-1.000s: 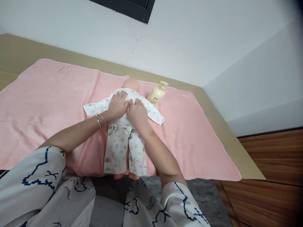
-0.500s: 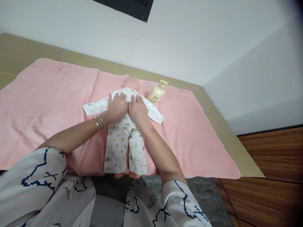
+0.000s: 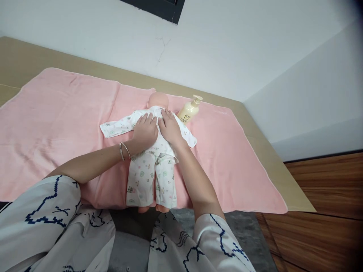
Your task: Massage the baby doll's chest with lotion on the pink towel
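Observation:
A baby doll (image 3: 141,177) in a white printed top and trousers lies on a pink blanket (image 3: 232,162), its head away from me and its feet at the near edge. No face shows on the head. My left hand (image 3: 145,130) rests flat on the left of the doll's upper body, fingers stretched out. A little higher, my right hand (image 3: 170,126) lies flat on the right side, fingers pointing toward the head. Neither hand grasps anything. Both doll sleeves reach out sideways; the hands cover much of the top's middle.
Just right of the doll's head stands a pale yellow pump bottle (image 3: 188,110) on the blanket. The blanket covers most of a tan table (image 3: 263,166), which meets a white wall (image 3: 210,49). Wood-grain panels (image 3: 326,189) are at the lower right.
My left hand has slid slightly right and nearer to me. The right hand has moved up and right toward the doll's shoulder, so the two hands are now further apart.

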Available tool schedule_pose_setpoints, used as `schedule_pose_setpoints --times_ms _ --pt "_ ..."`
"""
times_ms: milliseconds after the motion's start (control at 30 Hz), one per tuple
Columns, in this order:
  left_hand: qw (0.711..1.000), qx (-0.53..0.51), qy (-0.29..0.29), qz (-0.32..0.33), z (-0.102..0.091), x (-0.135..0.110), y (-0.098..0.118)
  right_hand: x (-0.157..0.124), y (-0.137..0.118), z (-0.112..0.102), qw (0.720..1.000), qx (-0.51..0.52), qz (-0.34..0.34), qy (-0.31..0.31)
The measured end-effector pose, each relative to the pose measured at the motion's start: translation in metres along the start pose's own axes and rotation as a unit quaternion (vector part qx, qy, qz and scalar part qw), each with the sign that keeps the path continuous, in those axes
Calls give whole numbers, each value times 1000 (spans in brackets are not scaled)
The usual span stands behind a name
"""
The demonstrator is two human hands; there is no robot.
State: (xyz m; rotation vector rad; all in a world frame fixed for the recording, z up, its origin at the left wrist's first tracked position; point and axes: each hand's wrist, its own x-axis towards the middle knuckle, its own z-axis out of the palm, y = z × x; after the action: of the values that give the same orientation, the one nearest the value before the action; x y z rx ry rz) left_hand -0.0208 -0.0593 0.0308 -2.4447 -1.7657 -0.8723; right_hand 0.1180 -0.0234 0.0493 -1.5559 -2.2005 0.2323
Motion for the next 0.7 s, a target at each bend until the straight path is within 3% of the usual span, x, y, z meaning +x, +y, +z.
schedule_pose_setpoints --times_ms 133,233,400,533,700 --pt "997 -64 -11 -40 13 20 -24 -19 -30 7 997 -59 4 50" --pt "994 -97 -3 -56 21 31 -39 -22 -39 9 997 -56 -4 49" --pt "992 -105 42 -49 31 28 -43 -4 -12 5 999 28 -9 -29" --pt "992 -102 48 -47 33 25 -40 7 9 8 998 63 3 -6" --pt "993 -96 44 -50 31 23 -38 6 10 11 999 44 5 7"
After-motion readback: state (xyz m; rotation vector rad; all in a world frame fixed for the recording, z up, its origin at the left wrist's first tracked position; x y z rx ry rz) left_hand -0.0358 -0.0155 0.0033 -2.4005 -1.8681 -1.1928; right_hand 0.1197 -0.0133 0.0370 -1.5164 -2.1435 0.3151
